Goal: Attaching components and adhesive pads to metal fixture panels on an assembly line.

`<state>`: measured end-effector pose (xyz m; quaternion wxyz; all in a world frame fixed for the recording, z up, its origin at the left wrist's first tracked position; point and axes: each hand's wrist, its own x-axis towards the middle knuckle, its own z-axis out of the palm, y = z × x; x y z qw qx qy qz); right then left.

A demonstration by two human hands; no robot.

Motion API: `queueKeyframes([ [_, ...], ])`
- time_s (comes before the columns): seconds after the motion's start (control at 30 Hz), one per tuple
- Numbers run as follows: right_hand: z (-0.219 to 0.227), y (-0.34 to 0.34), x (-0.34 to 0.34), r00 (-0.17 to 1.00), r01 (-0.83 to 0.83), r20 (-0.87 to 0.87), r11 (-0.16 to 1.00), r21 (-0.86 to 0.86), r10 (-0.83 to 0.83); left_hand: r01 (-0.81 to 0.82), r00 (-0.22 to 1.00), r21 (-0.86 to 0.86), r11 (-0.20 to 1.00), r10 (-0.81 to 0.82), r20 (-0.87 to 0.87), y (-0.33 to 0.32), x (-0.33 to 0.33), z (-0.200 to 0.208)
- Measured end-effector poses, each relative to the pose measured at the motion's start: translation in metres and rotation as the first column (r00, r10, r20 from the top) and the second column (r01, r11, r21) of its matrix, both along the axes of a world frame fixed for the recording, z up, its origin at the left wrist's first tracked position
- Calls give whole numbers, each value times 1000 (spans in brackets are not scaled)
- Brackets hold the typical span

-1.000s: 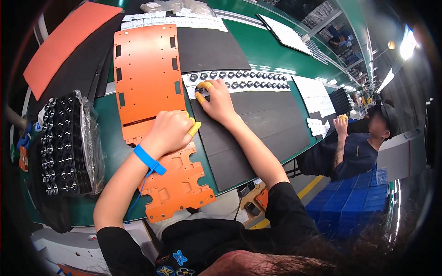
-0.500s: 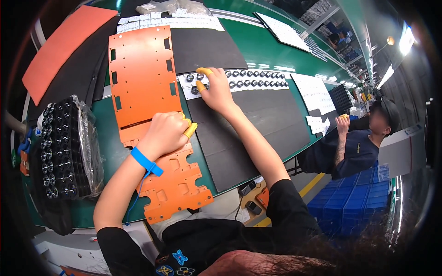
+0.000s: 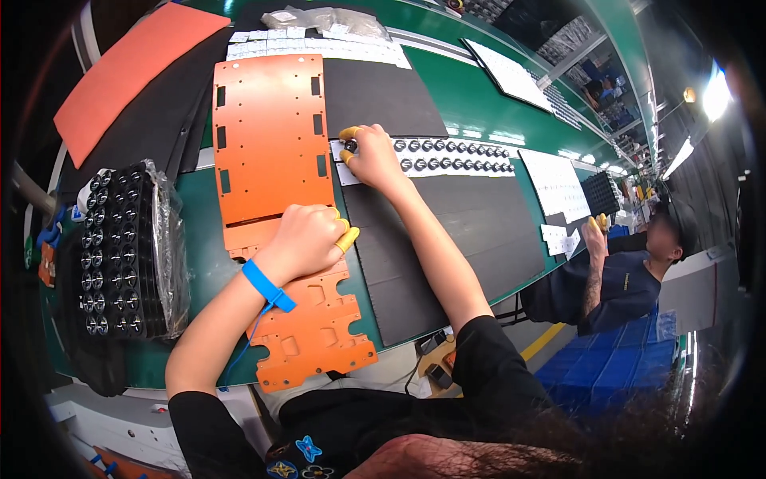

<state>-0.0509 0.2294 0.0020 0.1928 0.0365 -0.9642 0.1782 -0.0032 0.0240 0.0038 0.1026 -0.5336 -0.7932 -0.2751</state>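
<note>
My right hand [image 3: 373,160], with yellow finger cots on thumb and forefinger, reaches over the left end of a white strip board. Its fingertips close around a small round black part [image 3: 351,146] on that board; whether it is lifted cannot be seen. Rows of similar black round parts [image 3: 427,164] run along the white board to the right. My left hand [image 3: 307,239], also in yellow cots and with a blue wrist strap [image 3: 263,283], is curled above the orange plate fixture [image 3: 275,144], its lower part [image 3: 319,319] cut with notches. What its fingers hold, if anything, is hidden.
Black trays of shiny round parts [image 3: 112,255], partly wrapped in clear plastic, stand at the left. Black mats [image 3: 447,247] cover the green bench. An orange sheet [image 3: 136,76] lies far left. At the right, a co-worker [image 3: 622,279] sits beside blue crates [image 3: 594,359].
My right fingertips have shifted left along the strip board to the round part at its end. My left hand stays curled over the fixture. The whole view has moved slightly.
</note>
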Motion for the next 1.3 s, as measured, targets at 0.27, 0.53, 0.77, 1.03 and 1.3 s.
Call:
queueKeyframes([
  [0.27, 2, 6, 2, 1000, 14, 16, 1000, -22, -14, -15, 1000, -39, 999, 15, 0, 1, 1, 5],
  [0.53, 2, 7, 2, 999, 7, 33, 1000, 6, -8, -7, 1000, -11, 1000, 7, -19, 0, 0, 1],
  [0.77, 10, 11, 3, 999, -3, -37, 999, 38, 4, -6, 1000, 7, 1000, 6, -14, 3, 0, 5],
  [1.03, 127, -20, 61, 965, -251, -195, 828, -501, 175, -10, 1000, -45, 999, 11, 10, 2, 0, 11],
  [1.3, 174, -66, 175, 336, -720, -517, -140, -680, 787, 52, 999, 63, 997, -52, -16, 5, 4, 3],
])
